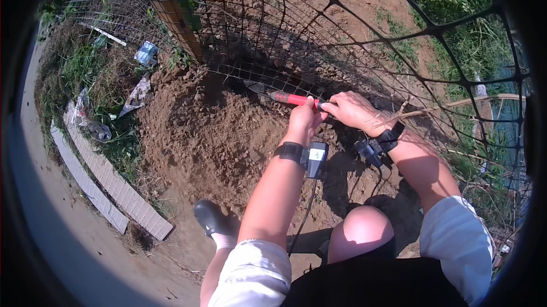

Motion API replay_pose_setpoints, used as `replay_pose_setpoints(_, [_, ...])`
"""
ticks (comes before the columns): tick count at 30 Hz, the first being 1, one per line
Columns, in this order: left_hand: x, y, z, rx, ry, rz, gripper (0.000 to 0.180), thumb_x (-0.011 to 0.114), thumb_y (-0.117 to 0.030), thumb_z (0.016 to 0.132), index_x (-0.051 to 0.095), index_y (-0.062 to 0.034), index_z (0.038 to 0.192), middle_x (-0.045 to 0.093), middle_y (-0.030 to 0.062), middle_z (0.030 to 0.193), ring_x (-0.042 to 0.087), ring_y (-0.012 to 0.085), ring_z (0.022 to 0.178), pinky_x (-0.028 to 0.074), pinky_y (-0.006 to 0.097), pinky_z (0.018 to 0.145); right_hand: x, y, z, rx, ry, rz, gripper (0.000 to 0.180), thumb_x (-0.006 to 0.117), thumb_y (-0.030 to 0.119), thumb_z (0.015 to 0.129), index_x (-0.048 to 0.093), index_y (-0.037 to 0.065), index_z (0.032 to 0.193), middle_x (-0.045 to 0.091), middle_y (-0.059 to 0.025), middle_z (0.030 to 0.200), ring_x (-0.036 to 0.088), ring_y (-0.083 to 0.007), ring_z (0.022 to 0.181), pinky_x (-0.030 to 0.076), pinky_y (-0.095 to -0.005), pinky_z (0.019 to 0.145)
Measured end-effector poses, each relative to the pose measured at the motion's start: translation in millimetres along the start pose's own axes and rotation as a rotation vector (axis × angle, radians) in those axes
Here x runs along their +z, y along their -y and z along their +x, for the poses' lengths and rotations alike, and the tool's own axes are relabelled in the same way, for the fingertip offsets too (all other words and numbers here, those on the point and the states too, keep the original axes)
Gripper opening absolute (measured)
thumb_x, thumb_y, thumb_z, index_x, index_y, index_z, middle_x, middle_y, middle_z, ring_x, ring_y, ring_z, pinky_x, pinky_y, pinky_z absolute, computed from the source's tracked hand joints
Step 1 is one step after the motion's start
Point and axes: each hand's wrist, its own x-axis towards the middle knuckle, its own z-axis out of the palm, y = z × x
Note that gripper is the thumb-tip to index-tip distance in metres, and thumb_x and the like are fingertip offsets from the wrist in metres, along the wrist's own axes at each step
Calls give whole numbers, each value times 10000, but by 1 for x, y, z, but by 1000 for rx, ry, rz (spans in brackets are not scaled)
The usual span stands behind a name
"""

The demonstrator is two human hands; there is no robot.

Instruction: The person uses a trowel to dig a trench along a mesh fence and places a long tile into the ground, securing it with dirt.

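Right down at the foot of the black mesh (437,31), holding the red-handled tool (297,100) in two places! Gripping the rear of the red stretch with the left hand (302,120), thumb laid over it, fingers curled below; pinching the dark butt end between thumb and fingertips with the right hand (354,112), just beside the left. Pointing the tool off to the left, along the lower edge of the mesh, with a greyish blade-like end (257,87) in the shade, hard to tell how deep in the soil. Wearing a boxy device (316,160) strapped at the left wrist, and a second dark device (369,152) at the right. Leaning over loose brown soil (194,124), with a bare knee (362,230) bent between the forearms and a dark shoe (209,217) planted to the left, well apart from two pale boards (118,179) and a slanting wooden post (171,13).
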Motion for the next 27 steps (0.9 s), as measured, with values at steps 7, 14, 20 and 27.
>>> replay_pose_setpoints(7, [4, 1, -7, 83, -193, 120, 276, 397, -258, 919, 500, -4, 905, 561, 80, 791, 574, 176, 630, 532, 290, 603, 2, 9, -9, 22, -11, 136, 376, 473, 417, 830, 660, 97, 770, 609, -161, 732, 593, -324, 753, 452, -399, 693])
replay_pose_setpoints(14, [6, 22, -1, 12, -340, 143, 246, 423, -244, 908, 493, -9, 901, 569, 74, 777, 584, 172, 577, 515, 257, 538, 11, -6, -16, 27, 92, 73, 347, 481, 385, 836, 659, 90, 794, 613, -170, 730, 594, -339, 745, 457, -397, 695])
replay_pose_setpoints(20, [7, 23, -2, 99, -281, 432, 259, 451, -270, 899, 476, -13, 876, 559, 73, 732, 577, 160, 588, 495, 254, 512, 17, -13, -20, -134, -115, 28, 359, 467, 386, 838, 649, 83, 779, 601, -155, 687, 588, -328, 726, 446, -404, 668])
replay_pose_setpoints(27, [22, 30, -1, 79, -147, 3, 280, 404, -270, 919, 499, -17, 845, 550, 72, 732, 557, 158, 579, 512, 253, 552, 10, -13, -31, -186, -148, -105, 391, 450, 388, 839, 645, 56, 775, 602, -176, 729, 581, -331, 728, 444, -416, 660])
